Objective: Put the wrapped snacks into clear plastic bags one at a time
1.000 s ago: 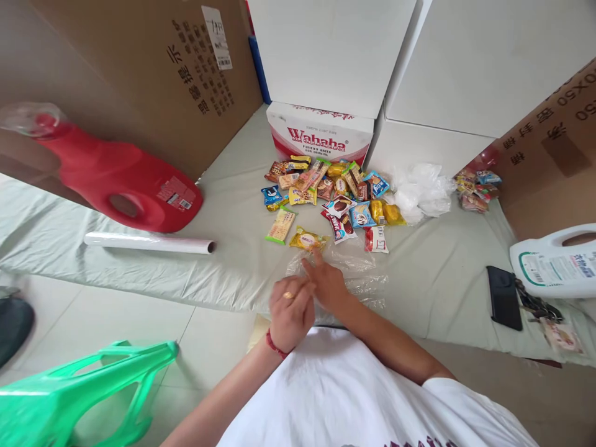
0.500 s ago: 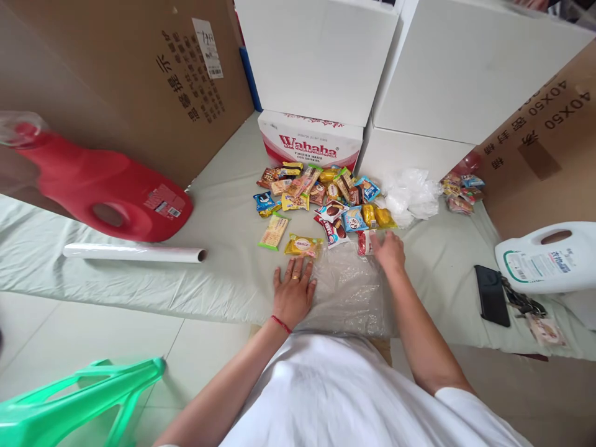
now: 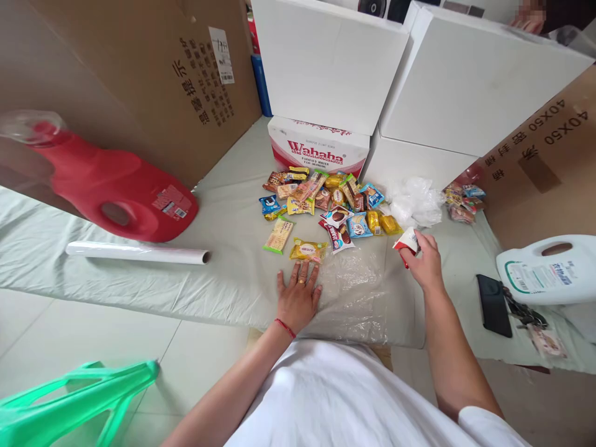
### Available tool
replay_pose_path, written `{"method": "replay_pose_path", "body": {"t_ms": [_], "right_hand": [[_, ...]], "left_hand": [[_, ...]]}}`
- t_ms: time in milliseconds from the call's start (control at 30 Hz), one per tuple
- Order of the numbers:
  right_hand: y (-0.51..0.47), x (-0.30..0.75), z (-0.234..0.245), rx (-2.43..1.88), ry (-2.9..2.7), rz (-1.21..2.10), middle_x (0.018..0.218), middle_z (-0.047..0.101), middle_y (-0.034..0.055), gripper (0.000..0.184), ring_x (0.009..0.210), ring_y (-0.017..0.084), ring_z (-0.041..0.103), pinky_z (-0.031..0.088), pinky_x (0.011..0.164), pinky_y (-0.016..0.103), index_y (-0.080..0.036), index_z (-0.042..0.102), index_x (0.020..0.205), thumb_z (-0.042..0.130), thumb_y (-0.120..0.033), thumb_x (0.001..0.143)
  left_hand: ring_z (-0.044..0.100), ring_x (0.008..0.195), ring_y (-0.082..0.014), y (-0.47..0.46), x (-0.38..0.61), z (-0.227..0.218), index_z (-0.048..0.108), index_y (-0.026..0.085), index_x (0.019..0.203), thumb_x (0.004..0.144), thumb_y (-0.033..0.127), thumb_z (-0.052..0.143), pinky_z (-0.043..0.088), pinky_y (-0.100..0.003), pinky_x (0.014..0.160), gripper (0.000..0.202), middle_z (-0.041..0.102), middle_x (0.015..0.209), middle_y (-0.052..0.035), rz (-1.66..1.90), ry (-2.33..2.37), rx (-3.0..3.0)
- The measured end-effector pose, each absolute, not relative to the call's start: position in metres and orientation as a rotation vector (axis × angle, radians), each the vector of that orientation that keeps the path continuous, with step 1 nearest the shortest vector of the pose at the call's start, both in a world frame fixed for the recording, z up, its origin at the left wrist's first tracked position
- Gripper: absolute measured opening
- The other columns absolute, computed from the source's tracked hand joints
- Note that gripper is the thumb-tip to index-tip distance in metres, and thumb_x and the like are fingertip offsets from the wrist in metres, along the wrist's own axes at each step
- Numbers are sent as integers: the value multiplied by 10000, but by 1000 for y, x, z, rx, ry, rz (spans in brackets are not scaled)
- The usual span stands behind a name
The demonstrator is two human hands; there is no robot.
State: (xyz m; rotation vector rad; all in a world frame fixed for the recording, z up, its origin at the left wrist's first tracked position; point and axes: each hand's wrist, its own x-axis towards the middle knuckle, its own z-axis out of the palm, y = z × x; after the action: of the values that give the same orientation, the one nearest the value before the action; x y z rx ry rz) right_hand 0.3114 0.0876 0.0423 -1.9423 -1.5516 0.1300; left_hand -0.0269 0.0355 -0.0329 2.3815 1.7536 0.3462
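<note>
My left hand (image 3: 298,297) lies flat with its fingers spread on the cloth, at the left edge of a clear plastic bag (image 3: 356,292). Just beyond its fingertips is a yellow snack packet (image 3: 308,251), with a green-edged cracker packet (image 3: 279,234) further left. My right hand (image 3: 426,261) is closed on a red and white snack packet (image 3: 406,244), to the right of the plastic bag. A pile of wrapped snacks (image 3: 325,197) lies in front of the Wahaba-style printed carton (image 3: 319,149). Crumpled clear bags (image 3: 414,202) sit right of that pile.
A red detergent bottle (image 3: 121,192) and a white film roll (image 3: 137,252) lie on the left. Right are a white detergent bottle (image 3: 547,270), a black phone (image 3: 493,304) and more snacks (image 3: 464,203). White boxes (image 3: 330,62) stand behind; a green stool (image 3: 79,403) is on the floor.
My right hand has lifted the red and white packet from beside the pile and moved it right, off the plastic bag. My left hand stays flat. The view has shifted slightly.
</note>
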Motion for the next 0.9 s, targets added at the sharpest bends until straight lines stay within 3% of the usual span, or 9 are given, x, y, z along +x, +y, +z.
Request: {"method": "replay_pose_path", "body": {"t_ms": [133, 233, 400, 467, 533, 633, 700, 767, 900], "right_hand": [[54, 239, 68, -1479, -2047, 347, 1280, 603, 125, 574, 1193, 289, 556, 488, 1052, 441, -230, 594, 1418, 644, -260, 847], [41, 185, 46, -1433, -2365, 513, 1337, 612, 145, 618, 1236, 320, 523, 464, 1083, 497, -189, 577, 1445, 651, -199, 831], [30, 165, -10, -1516, -2493, 562, 1592, 448, 177, 722, 1464, 354, 380, 281, 1226, 619, -177, 375, 1603, 618, -282, 932], [32, 173, -9, -1445, -2513, 633, 1616, 416, 187, 774, 1499, 354, 358, 273, 1238, 617, -174, 351, 1614, 658, -372, 933], [47, 182, 7, -1349, -2473, 710, 1583, 461, 188, 737, 1468, 335, 422, 372, 1200, 555, -179, 416, 1578, 665, -451, 940], [102, 189, 44, -1340, -2257, 628, 1354, 649, 143, 445, 1243, 251, 617, 513, 1045, 412, -205, 582, 1425, 538, -400, 1028], [156, 183, 64, -1382, -2192, 460, 1169, 707, 116, 308, 1094, 235, 660, 524, 978, 384, -189, 682, 1253, 506, -314, 1033], [212, 161, 75, -1413, -2279, 391, 1144, 708, 119, 263, 1073, 237, 661, 510, 977, 371, -165, 728, 1130, 501, -214, 1006], [289, 76, 72, -1332, -2685, 382, 1220, 696, 126, 284, 1157, 266, 622, 492, 981, 374, -166, 733, 1126, 474, -192, 1012]], "left_hand": [[373, 1525, -363, 38, -26, -30, 467, 274, 1562, 1039, 385, 381, 132, -733, 1224, 541, 401, 1648, -140, 340, 1737, 2382], [384, 1524, -339, 43, -32, -27, 462, 273, 1563, 1058, 362, 337, 131, -733, 1227, 528, 412, 1641, -136, 323, 1721, 2374], [398, 1522, -310, 51, -52, -27, 447, 294, 1566, 1068, 339, 321, 104, -718, 1247, 516, 445, 1625, -99, 343, 1704, 2375], [395, 1524, -309, 52, -57, -28, 438, 294, 1572, 1067, 345, 338, 92, -704, 1256, 518, 445, 1623, -101, 356, 1690, 2382], [395, 1524, -308, 53, -59, -30, 433, 289, 1577, 1068, 352, 340, 77, -693, 1263, 521, 440, 1624, -107, 365, 1684, 2379], [391, 1526, -311, 54, -58, -30, 429, 287, 1579, 1070, 356, 333, 73, -696, 1264, 522, 430, 1631, -102, 372, 1674, 2372], [390, 1526, -310, 54, -58, -29, 429, 289, 1577, 1071, 366, 334, 81, -705, 1261, 521, 423, 1635, -90, 371, 1666, 2366], [394, 1524, -303, 54, -59, -29, 439, 295, 1569, 1073, 386, 334, 84, -705, 1264, 516, 422, 1637, -76, 371, 1668, 2350], [397, 1523, -284, 54, -59, -29, 462, 308, 1554, 1073, 434, 342, 70, -677, 1282, 511, 444, 1625, -56, 383, 1681, 2313]]}}
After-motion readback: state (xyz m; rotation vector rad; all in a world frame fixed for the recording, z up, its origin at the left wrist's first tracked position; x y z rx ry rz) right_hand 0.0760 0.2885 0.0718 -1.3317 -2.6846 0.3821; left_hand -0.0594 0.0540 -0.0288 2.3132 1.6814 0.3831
